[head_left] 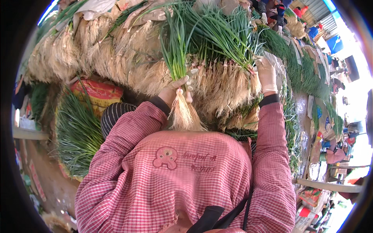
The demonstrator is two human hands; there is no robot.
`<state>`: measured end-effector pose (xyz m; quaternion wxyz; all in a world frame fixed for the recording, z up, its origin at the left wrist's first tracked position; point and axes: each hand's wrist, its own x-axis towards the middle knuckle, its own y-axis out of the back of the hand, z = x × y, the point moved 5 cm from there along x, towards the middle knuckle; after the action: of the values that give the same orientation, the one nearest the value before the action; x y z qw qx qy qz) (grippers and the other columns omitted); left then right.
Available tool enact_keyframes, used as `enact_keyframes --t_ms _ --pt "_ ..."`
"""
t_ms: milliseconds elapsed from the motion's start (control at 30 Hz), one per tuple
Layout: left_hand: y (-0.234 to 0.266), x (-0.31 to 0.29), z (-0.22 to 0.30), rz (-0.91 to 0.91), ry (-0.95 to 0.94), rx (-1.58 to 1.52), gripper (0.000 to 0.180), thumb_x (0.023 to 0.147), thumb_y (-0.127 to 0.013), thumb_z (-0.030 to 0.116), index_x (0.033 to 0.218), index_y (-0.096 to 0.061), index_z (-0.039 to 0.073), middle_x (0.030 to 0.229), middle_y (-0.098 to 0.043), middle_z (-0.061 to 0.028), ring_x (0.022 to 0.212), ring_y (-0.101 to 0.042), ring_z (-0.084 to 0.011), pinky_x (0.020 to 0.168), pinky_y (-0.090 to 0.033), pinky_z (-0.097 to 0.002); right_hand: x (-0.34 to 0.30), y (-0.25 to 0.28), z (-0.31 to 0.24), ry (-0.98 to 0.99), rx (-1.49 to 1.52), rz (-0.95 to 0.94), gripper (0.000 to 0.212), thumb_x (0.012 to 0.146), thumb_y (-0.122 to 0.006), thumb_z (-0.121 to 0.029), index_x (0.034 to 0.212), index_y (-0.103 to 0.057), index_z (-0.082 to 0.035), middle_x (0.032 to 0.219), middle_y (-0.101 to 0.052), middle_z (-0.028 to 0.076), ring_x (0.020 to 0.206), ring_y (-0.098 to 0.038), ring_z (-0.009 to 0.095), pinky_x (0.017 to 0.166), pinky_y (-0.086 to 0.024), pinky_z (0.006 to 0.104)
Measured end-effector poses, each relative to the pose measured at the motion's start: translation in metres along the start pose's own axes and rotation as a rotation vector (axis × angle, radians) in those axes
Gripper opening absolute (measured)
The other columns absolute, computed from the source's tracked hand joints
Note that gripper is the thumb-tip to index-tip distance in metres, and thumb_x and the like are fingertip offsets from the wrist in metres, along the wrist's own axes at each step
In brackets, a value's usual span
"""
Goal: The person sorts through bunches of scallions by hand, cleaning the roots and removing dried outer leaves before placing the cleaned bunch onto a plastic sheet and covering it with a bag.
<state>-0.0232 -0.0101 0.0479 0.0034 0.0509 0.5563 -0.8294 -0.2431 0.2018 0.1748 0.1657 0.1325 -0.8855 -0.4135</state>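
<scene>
My left hand [175, 88] is wrapped round the lower stalks of a bunch of green onions [177, 62]. Their leaves point away from me, and their pale roots [182, 112] hang toward my chest. Farther right, my right hand [265, 73], in a thin pale glove, is closed at the base of some green onions [233, 46] at the right end of the pile; its fingertips are partly hidden. Between my hands lies a row of more green onions with long, straw-coloured roots [225, 87] hanging over the near side.
More root bundles [105, 46] stretch along the left, partly covered by cloths [93, 9]. A large sack of greens [77, 132] stands at my left beside a red and yellow bag [99, 93]. Other people and more greens [311, 73] are at the right. My checked apron [186, 174] covers my front.
</scene>
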Motion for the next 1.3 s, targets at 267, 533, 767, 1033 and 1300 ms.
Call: enact_keyframes --t_ms 267,533,767,1033,1300 --pt "0.009 0.014 -0.014 0.085 0.137 0.310 0.041 0.090 -0.061 0.015 0.128 -0.050 0.005 0.126 -0.059 -0.0136 0.106 -0.061 -0.0211 0.077 -0.057 -0.0325 -0.114 -0.124 0.016 0.143 0.788 -0.541 0.032 0.098 -0.047 -0.027 0.122 -0.054 -0.008 0.121 -0.062 0.009 0.083 -0.065 0.018 0.077 -0.056 0.0332" --pt "0.027 0.011 -0.020 0.285 0.164 0.577 0.031 0.088 -0.068 0.021 0.109 -0.066 -0.002 0.095 -0.070 -0.0103 0.049 -0.055 -0.0088 0.044 -0.048 -0.0211 -0.149 -0.140 -0.039 0.815 -0.362 -0.789 0.034 0.093 -0.052 -0.023 0.122 -0.055 -0.007 0.107 -0.065 0.013 0.093 -0.065 0.024 0.085 -0.053 0.0333" --pt "0.015 0.001 -0.029 0.274 0.125 0.740 0.028 0.086 -0.070 0.024 0.103 -0.068 0.003 0.083 -0.071 -0.0049 0.044 -0.049 -0.0038 0.037 -0.039 -0.0176 -0.104 -0.177 -0.028 -0.438 1.099 -0.675 0.025 0.093 -0.060 -0.028 0.105 -0.060 -0.005 0.088 -0.059 0.003 0.076 -0.056 0.013 0.062 -0.051 0.0266" --pt "0.013 -0.001 -0.029 0.316 0.100 0.236 0.034 0.085 -0.070 0.018 0.114 -0.061 0.003 0.102 -0.068 -0.0095 0.073 -0.066 -0.0158 0.054 -0.056 -0.0317 -0.105 -0.180 0.002 -0.615 1.803 -0.386 0.019 0.093 -0.059 -0.027 0.093 -0.058 -0.009 0.074 -0.054 -0.002 0.057 -0.045 0.009 0.059 -0.043 0.0229" --pt "0.014 0.006 -0.025 0.062 0.052 0.297 0.052 0.093 -0.058 0.017 0.140 -0.038 0.006 0.134 -0.052 -0.0128 0.115 -0.058 -0.0256 0.097 -0.047 -0.0379 -0.139 -0.127 0.013 0.282 -0.429 -0.743 0.034 0.093 -0.055 -0.036 0.114 -0.063 -0.010 0.115 -0.065 0.007 0.095 -0.066 0.021 0.084 -0.051 0.0383"
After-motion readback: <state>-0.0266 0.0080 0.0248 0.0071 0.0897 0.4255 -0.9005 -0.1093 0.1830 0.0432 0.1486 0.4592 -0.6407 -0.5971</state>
